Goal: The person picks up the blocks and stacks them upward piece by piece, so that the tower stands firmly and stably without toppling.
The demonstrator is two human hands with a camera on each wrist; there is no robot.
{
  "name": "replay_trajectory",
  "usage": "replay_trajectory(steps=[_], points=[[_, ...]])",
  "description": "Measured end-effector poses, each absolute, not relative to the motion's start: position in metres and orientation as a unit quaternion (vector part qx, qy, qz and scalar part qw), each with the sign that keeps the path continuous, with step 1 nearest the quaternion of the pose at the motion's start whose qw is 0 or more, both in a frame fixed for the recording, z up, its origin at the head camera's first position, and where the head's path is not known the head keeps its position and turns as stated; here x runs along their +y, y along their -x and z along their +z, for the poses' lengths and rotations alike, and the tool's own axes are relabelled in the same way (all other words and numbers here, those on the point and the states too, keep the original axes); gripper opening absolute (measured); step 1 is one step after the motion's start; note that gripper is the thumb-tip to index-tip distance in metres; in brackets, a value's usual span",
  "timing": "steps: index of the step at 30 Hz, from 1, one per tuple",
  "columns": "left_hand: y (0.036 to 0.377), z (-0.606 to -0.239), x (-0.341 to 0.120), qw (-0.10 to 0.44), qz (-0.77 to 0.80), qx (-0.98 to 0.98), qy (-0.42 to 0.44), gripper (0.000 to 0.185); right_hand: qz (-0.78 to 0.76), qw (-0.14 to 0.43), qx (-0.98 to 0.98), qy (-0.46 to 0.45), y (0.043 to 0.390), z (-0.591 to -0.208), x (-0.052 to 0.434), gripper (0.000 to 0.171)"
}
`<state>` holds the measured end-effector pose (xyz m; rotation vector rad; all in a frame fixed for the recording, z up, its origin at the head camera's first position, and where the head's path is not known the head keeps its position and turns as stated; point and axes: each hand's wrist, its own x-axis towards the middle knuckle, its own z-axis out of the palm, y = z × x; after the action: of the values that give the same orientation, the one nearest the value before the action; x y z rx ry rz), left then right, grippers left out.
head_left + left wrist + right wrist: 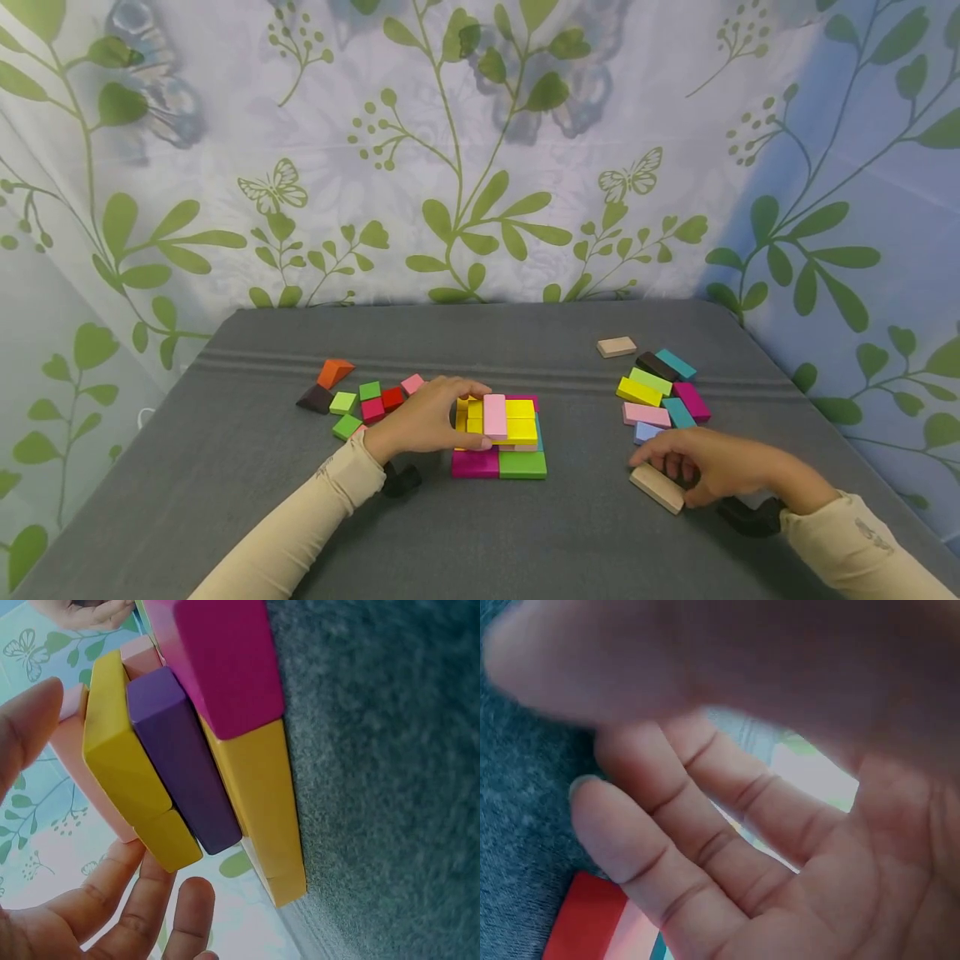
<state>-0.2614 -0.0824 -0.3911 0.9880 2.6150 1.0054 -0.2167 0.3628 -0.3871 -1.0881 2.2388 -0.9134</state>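
A layered stack of coloured blocks stands mid-table, with a magenta block (476, 464) and a green block (522, 465) at its near base. Yellow blocks (521, 429) form an upper layer, above a purple block (180, 757). My left hand (431, 417) pinches a pink block (494, 417) on top, thumb at the near end and index finger at the far end. To the right, my right hand (720, 467) holds a plain wooden block (657, 487) by its ends, low over the table. In the right wrist view, that block is hidden by the fingers.
Left of the stack lie small cubes, including a red cube (392, 398), plus an orange triangular block (334, 372) and a dark block (315, 398). Several oblong blocks, such as a yellow block (639, 392), lie beyond my right hand. A patterned curtain (480, 167) hangs behind the grey table (570, 533).
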Motion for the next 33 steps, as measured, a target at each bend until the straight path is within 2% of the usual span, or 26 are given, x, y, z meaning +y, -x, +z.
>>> replay_trajectory(steps=[5, 10, 22, 33], points=[[0.261, -0.391, -0.082, 0.085, 0.34, 0.876, -0.331, 0.07, -0.327, 0.223, 0.821, 0.411, 0.216, -0.39, 0.358, 0.062], [0.262, -0.391, -0.082, 0.083, 0.339, 0.878, -0.329, 0.067, -0.324, 0.174, 0.829, 0.422, 0.219, -0.389, 0.346, 0.059], [0.263, -0.394, -0.085, 0.079, 0.341, 0.877, -0.329, 0.066, -0.324, 0.049, 0.87, 0.369, 0.233, -0.378, 0.277, 0.053], [0.264, -0.397, -0.083, 0.078, 0.356, 0.87, -0.333, 0.064, -0.341, 0.039, 0.881, 0.324, 0.254, -0.395, 0.226, 0.057]])
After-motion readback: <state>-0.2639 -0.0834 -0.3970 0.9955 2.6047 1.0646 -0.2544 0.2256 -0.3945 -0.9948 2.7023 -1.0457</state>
